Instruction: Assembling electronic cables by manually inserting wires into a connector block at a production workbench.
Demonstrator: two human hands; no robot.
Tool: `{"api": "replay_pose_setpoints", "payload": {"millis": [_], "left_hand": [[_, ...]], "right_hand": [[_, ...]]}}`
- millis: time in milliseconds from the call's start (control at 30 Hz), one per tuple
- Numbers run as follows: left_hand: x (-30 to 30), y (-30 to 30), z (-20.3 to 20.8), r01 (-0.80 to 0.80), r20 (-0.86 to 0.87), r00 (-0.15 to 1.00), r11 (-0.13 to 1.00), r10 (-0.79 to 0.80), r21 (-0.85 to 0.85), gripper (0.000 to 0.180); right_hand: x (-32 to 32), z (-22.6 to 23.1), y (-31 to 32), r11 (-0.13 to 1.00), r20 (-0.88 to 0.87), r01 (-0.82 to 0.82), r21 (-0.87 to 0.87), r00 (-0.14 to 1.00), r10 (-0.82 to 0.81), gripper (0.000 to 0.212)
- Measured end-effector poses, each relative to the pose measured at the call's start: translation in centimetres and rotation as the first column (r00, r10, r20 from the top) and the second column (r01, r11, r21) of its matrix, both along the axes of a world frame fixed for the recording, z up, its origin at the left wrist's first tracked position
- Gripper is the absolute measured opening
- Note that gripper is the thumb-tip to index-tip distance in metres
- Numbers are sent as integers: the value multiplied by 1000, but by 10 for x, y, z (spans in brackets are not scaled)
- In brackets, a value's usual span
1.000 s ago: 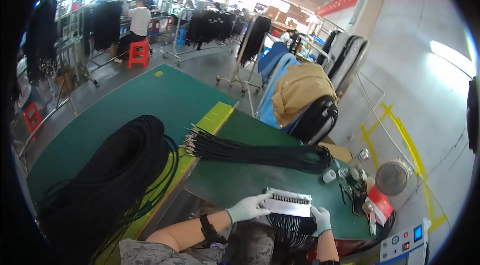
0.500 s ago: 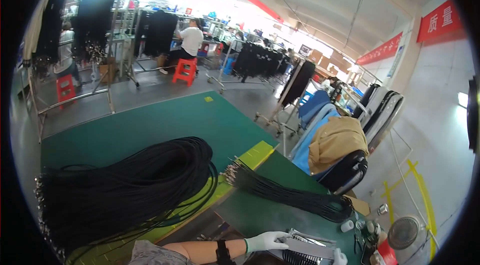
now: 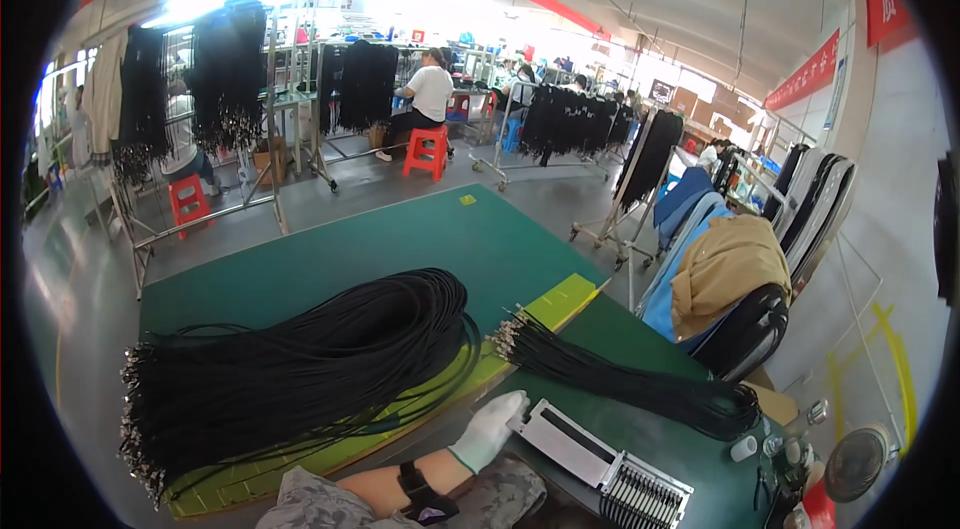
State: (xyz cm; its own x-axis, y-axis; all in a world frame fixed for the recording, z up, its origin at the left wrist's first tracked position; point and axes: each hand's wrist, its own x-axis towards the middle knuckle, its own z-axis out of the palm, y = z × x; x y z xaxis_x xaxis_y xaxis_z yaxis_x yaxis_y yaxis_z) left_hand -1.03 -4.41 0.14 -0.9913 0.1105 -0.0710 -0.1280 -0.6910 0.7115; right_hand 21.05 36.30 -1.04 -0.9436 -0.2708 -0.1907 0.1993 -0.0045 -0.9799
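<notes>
My left hand [image 3: 490,431], in a white glove, is closed at the left end of a long pale metal plate [image 3: 568,444]. The plate lies folded out flat from a metal fixture [image 3: 645,494] that holds a row of dark, comb-like strips. My fingertips are partly hidden at the plate's end. My right hand is out of view. Ahead of my left hand rests a large looped bundle of black cords [image 3: 300,379] with shiny metal ends at its left. A thinner bundle of black cords [image 3: 630,376], its metal ends also at the left, lies beyond the fixture.
The green table [image 3: 390,239] has a yellow-green strip [image 3: 562,299] across it. At its right edge stand a white bottle [image 3: 743,448], pliers [image 3: 762,485] and a small fan [image 3: 856,465]. Clothes on a chair [image 3: 735,264], hanging racks [image 3: 560,119] and red stools [image 3: 427,151] stand beyond.
The plate that lay over the fixture's strips now lies folded out to the left, baring them. My left hand moved left, and my right hand left the view. The head view turned left.
</notes>
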Motion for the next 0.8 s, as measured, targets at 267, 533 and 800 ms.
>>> {"api": "replay_pose_setpoints", "payload": {"millis": [267, 533, 800], "left_hand": [[-12, 36, 30, -597, -566, 630, 134, -532, -791, 76], [-42, 86, 18, -540, -214, 509, -116, -834, -833, 96], [-28, 77, 10, -533, -266, 517, -62, -814, -844, 99]], "right_hand": [[49, -40, 17, 863, 174, 492, 115, 845, -505, 38], [-59, -42, -59, 984, 11, 178, -18, 984, -178, 34], [-50, 27, -101, 833, 389, 481, -275, 848, -361, 36]]}}
